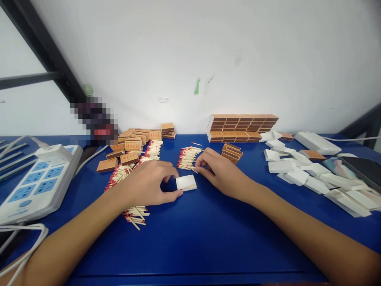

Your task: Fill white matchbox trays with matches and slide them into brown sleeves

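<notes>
On a blue counter (214, 242), a small white tray (183, 182) lies near the middle, between the two hands and well back from the front edge. At least one match lies along the tray's near side. The left hand (153, 180) curves at the tray's left end, thumb and fingers apart, the thumb tip at its near left corner. The right hand (222, 172) is beyond the tray's right end, thumb and fingers close together at the near side of a small pile of matches (188, 159); whether they grip a match, I cannot tell.

A larger heap of matches (153, 153) runs under and behind the left forearm. Tan matchboxes (141, 138) lie jumbled behind it, toward the back edge. Right of centre, a neat stack of matchboxes (242, 127) stands at the back edge, with a few leaning matchboxes (231, 152) before it. Many loose white trays (297, 174) spread toward the right edge, beside a dark phone (361, 169). A white power strip (40, 178) lies along the left edge.
</notes>
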A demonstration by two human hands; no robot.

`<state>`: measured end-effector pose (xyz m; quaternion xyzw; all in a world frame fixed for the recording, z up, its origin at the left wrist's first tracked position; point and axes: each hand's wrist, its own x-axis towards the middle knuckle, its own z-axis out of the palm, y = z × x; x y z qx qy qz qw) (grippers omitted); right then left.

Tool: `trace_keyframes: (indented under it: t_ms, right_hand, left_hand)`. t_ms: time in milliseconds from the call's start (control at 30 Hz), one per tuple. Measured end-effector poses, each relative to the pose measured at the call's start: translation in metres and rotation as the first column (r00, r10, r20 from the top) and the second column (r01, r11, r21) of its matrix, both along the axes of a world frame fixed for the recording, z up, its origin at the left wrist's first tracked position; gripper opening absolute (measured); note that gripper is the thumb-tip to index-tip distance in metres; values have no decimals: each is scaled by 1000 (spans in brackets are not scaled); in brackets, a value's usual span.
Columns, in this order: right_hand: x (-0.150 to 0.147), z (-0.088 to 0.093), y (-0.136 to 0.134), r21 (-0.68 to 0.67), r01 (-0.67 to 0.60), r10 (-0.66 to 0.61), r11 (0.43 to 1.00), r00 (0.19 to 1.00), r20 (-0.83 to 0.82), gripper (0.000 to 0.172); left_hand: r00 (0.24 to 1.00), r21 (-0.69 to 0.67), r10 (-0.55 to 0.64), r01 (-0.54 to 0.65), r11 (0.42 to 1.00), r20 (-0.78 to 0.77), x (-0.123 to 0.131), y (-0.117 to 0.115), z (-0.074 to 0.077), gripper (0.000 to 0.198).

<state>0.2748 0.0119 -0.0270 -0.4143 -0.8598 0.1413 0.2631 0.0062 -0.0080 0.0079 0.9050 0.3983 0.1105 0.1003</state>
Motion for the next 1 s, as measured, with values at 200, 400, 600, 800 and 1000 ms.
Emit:
trace_keyframes:
  t_ms: [200,400,600,800,1000]
  right_hand:
    - [-5,4,-8,-14,104,-104,995,995,-12,8]
    - [-15,-4,-11,-72,188,-189,979,982,3,8]
    - [-14,-5,-8,-103,203,-200,974,979,46,9]
    - [-8,0,-6,-99,199,-190,975,977,96,13]
    - [-4,5,-5,-54,165,-161,985,984,71,13]
  left_hand:
    - [1000,38,-12,12,999,11,-1,-1,-1,28]
    - [999,62,-42,41,997,3,1,-4,0,28]
    - [1000,44,-26,26,999,-6,-1,-3,-1,27]
    - [1000,95,-30,30,995,-7,-1,-1,-2,26]
    - [999,194,-37,39,980,-14,-1,-1,0,24]
